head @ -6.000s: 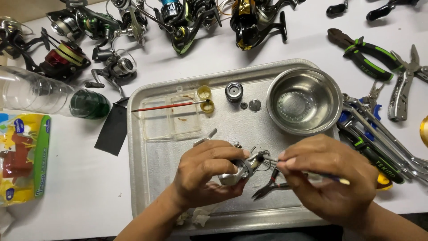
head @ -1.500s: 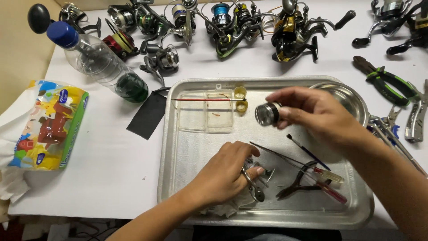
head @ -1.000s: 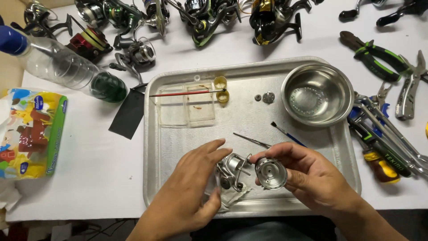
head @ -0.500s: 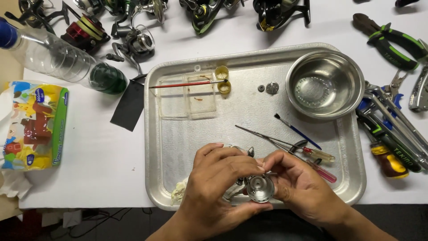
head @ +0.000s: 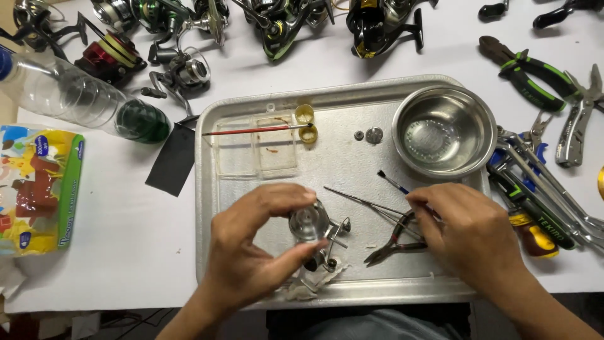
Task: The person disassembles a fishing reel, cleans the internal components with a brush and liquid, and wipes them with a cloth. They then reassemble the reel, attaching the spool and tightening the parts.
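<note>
Spool [head: 308, 221] in left hand [head: 251, 252]; right hand [head: 469, 233] touches one pliers [head: 393, 242].

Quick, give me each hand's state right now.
Left hand: closed on the silver spool.
Right hand: over the small tools; grip cannot be told.

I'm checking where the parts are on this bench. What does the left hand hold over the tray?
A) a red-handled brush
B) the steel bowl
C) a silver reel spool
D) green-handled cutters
C: the left hand pinches the silver reel spool between fingers and thumb above the tray, while the steel bowl sits untouched at the tray's far right corner.
</note>
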